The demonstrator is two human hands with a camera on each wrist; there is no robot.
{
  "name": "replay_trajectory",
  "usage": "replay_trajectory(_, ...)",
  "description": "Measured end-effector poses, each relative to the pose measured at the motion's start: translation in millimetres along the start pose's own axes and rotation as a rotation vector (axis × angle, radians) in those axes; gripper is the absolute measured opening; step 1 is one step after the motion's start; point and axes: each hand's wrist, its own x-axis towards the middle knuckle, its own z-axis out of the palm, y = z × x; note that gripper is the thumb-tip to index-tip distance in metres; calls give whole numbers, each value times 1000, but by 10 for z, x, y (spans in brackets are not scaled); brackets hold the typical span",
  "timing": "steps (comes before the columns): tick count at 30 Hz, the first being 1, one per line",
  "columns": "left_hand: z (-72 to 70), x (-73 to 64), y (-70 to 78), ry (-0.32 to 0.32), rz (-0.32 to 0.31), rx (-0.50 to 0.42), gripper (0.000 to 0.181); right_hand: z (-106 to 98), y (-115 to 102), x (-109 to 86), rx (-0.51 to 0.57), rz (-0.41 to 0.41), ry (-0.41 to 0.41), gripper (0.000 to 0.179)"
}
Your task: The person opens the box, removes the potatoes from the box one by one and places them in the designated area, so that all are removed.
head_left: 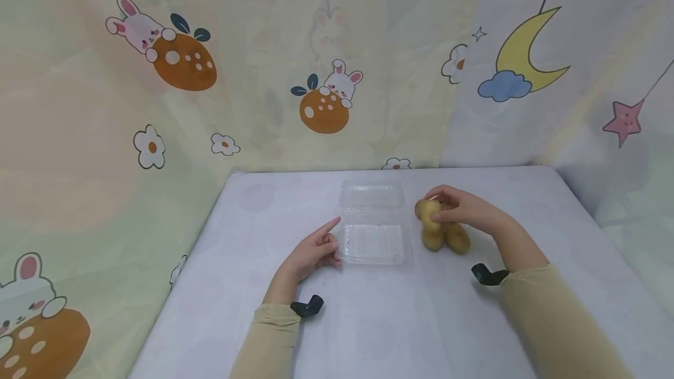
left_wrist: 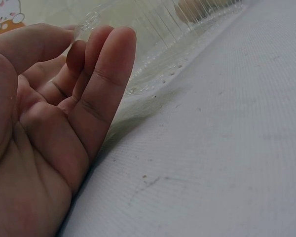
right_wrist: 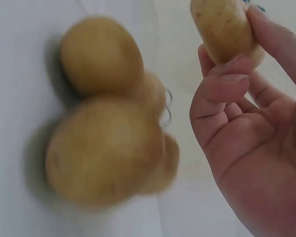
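An unfolded clear plastic clamshell box (head_left: 375, 244) lies on the table, its lid half (head_left: 371, 195) spread toward the back. My left hand (head_left: 315, 252) is at the box's left side; in the left wrist view thumb and fingers (left_wrist: 106, 74) pinch its rim. To the right of the box, my right hand (head_left: 463, 208) holds a potato (right_wrist: 227, 29) between thumb and fingers, raised over a group of several others. Two of these potatoes, a front one (head_left: 432, 239) and a right one (head_left: 457, 238), show plainly beneath it; the rest are partly hidden.
A white cloth covers the table (head_left: 389, 320). Behind it hangs a pale curtain (head_left: 263, 92) printed with rabbits, flowers and a moon. Dark wrist straps (head_left: 308, 306) sit at both sleeves.
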Motion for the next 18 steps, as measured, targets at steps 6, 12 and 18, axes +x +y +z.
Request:
replay_trajectory(6,-8,-5,15,0,-1,-15,68,-226,225,-238,54,-23,67,41)
replay_trajectory(12,-14,1,8,0,-6,-6,68,-308,480,-390,11,18,130,44)
replay_trajectory(18,-4,9,-4,1,-12,-15,67,-338,709,-507,2,74,171,49)
